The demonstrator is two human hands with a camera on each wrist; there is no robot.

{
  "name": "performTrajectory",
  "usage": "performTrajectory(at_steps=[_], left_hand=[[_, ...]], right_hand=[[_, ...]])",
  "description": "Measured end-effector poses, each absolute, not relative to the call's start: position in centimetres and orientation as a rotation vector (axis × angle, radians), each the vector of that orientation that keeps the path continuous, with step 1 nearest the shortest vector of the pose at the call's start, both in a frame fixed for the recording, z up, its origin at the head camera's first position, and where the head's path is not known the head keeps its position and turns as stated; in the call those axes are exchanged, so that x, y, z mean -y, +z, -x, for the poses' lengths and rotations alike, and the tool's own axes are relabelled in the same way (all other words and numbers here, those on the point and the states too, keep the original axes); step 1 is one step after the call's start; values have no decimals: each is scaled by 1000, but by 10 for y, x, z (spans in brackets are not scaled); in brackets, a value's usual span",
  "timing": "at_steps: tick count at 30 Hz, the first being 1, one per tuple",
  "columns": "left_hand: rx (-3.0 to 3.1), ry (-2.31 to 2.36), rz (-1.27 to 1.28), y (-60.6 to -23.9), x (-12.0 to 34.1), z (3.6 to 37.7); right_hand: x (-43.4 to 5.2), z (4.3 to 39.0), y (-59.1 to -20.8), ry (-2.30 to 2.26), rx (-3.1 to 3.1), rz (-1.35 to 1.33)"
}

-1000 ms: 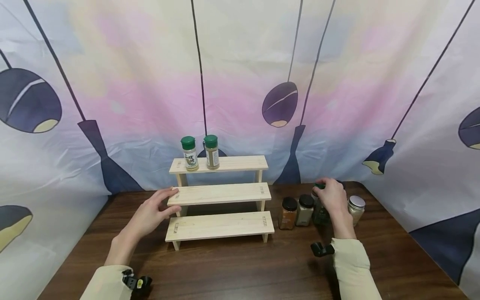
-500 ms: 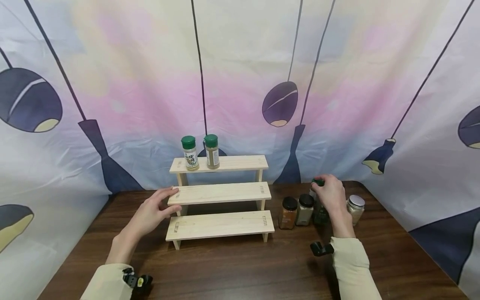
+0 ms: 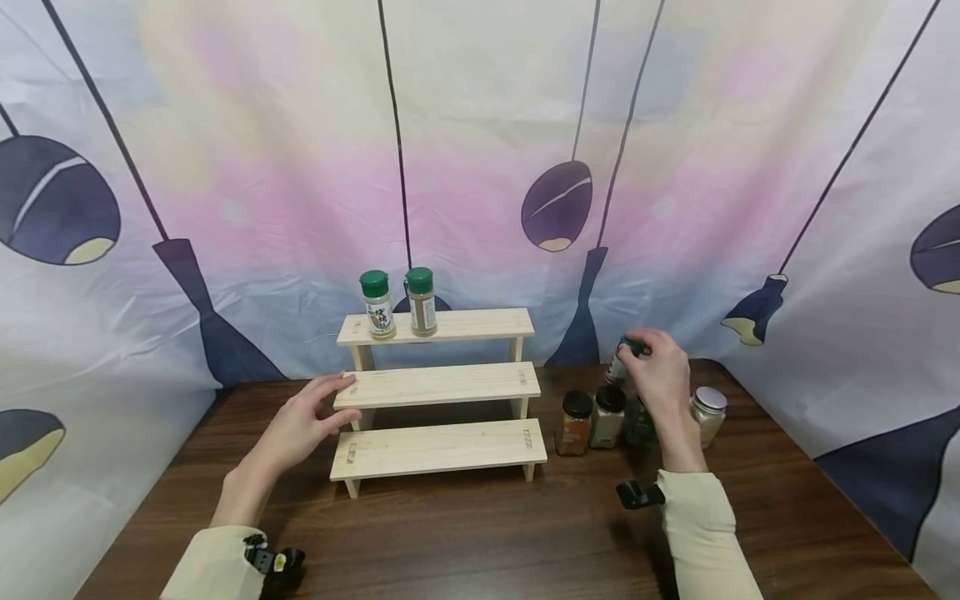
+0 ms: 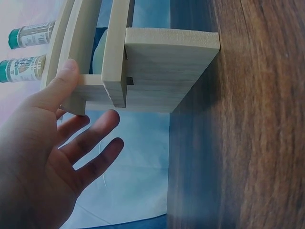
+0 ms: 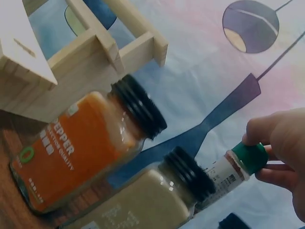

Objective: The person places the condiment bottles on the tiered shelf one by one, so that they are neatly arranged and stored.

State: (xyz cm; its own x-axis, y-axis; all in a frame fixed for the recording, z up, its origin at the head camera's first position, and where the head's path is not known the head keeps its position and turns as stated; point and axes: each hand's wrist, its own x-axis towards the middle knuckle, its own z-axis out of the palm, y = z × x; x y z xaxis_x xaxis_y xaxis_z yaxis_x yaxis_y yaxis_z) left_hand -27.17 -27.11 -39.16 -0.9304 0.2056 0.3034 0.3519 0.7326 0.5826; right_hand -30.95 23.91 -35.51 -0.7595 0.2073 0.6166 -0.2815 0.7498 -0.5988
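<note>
Lifted clear of the row now, the green-capped bottle [image 3: 619, 360] is pinched at its cap by the right hand [image 3: 660, 371], where 1 second back it stood among the jars right of centre on the tabletop [image 3: 465, 533]. It hangs tilted above the 2 black-lidded jars [image 3: 592, 417], so the pick-up looks done and the carry toward the 3-step wooden rack [image 3: 438, 387] appears under way. The left hand [image 3: 300, 425] stays loose-fingered against the rack's middle step, gripping nothing.
</note>
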Motion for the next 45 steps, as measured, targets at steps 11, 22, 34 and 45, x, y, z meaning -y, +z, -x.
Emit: performTrajectory(at_steps=[11,22,34,45], left_hand=[[2740,-972,416,-390,272,273],[2783,-1007,419,-387,271,273],[2807,-983,387,-386,273,267],[2796,-955,431,-385,271,269]], right_hand=[[-225,304,-341,922,2073,-213],[-198,304,-335,917,2006,-349],[-165,306,-304,910,1972,-522],[-133,306,-272,914,2014,-654]])
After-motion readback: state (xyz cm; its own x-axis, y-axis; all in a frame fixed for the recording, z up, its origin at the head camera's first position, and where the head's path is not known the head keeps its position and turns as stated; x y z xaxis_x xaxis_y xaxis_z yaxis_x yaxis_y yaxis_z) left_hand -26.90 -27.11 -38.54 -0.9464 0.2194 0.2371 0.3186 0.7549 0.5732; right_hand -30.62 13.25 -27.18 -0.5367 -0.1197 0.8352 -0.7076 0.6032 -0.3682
